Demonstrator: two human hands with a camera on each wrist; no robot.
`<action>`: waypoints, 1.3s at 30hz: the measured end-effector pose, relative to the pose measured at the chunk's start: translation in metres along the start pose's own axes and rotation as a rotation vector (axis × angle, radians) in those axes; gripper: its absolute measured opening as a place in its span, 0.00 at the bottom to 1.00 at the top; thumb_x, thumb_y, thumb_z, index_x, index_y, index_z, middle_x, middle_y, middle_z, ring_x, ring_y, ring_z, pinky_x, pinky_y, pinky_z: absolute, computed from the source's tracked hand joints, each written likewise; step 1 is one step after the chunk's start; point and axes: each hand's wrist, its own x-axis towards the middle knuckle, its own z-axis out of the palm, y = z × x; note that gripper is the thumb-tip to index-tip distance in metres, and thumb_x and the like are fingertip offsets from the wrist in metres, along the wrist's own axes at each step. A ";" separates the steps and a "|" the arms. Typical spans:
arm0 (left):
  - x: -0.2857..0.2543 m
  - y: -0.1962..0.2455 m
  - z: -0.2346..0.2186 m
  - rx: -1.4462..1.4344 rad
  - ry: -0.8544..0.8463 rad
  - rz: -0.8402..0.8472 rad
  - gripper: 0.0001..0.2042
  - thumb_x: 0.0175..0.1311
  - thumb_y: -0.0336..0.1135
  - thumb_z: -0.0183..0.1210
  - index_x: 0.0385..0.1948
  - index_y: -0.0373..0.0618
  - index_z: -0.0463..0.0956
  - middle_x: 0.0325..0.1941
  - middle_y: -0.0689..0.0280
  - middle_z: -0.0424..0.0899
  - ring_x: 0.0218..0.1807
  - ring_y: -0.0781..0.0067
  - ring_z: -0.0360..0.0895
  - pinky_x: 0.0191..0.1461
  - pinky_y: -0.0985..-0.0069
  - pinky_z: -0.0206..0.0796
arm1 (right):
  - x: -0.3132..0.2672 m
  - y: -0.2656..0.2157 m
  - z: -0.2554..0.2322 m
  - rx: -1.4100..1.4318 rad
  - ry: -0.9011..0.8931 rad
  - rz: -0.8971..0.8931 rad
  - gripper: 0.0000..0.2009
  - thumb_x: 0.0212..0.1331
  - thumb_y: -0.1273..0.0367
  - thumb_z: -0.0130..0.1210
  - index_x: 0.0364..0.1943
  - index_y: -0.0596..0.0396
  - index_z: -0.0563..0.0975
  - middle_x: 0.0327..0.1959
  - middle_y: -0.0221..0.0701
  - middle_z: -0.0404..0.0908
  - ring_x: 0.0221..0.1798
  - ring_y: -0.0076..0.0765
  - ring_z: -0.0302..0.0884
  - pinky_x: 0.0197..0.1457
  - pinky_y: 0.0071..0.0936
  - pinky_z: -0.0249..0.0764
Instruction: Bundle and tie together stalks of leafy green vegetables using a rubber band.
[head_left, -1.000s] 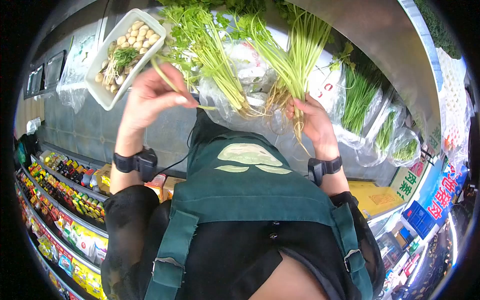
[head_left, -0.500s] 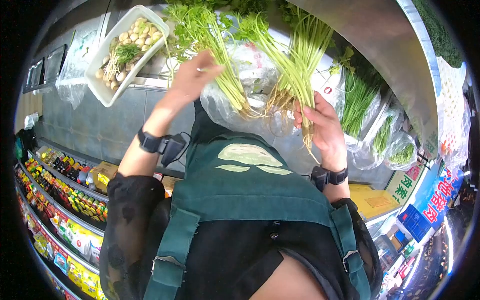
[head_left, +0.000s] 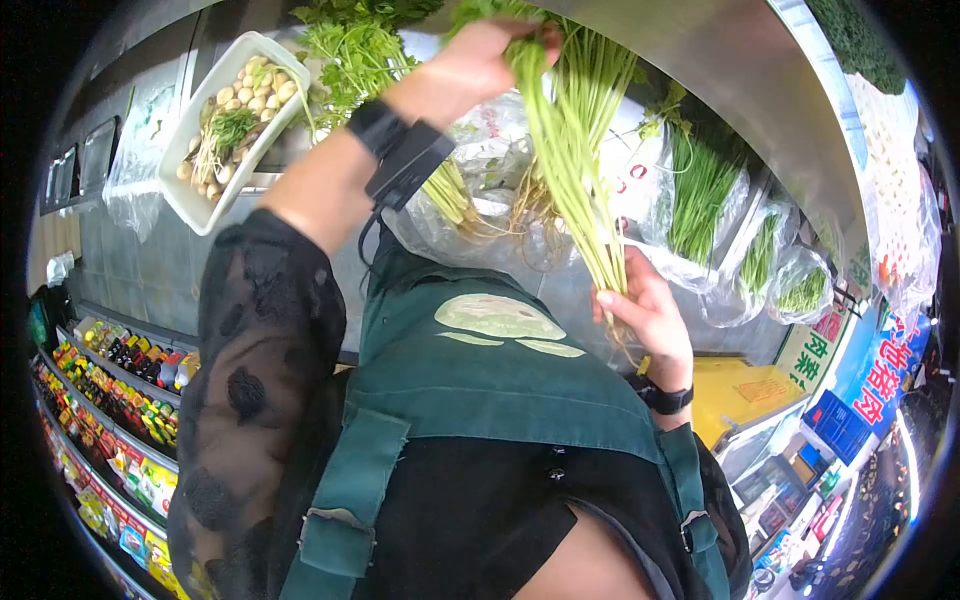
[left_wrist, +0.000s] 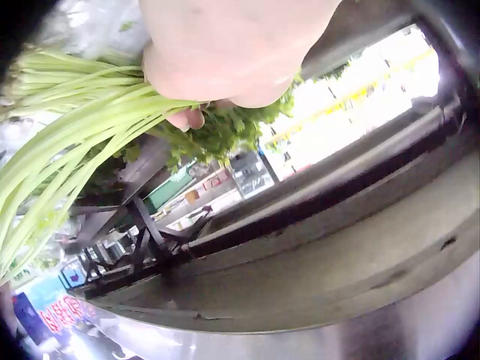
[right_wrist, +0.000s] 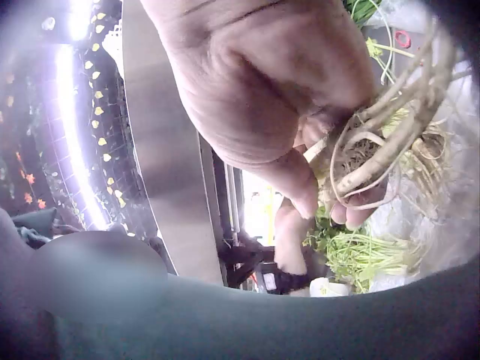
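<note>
Change: our left hand (head_left: 488, 62) has moved up to the leafy end, so we judge the bunch steadied at both ends. Item: one celery bunch (head_left: 572, 185), slanting between our hands, roots towards the apron (head_left: 500, 375). Left: fingers curled round upper stalks. Right hand (head_left: 652, 312): clamped on the root end.

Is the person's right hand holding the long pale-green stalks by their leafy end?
No, the right hand grips the long pale-green stalks near their pale brown roots.

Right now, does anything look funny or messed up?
Yes: the white tub sits askew, its near corner seeming to jut past the edge of the counter. The stalks in the right hand have straggly roots, but that looks natural.
</note>
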 end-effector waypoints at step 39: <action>-0.170 -0.063 -0.108 0.152 0.321 -0.031 0.23 0.67 0.34 0.53 0.61 0.35 0.60 0.59 0.59 0.70 0.61 0.69 0.67 0.64 0.73 0.59 | 0.248 0.078 0.084 -0.652 -0.002 0.000 0.32 0.41 0.66 0.70 0.52 0.66 0.70 0.43 0.40 0.80 0.43 0.30 0.78 0.48 0.27 0.73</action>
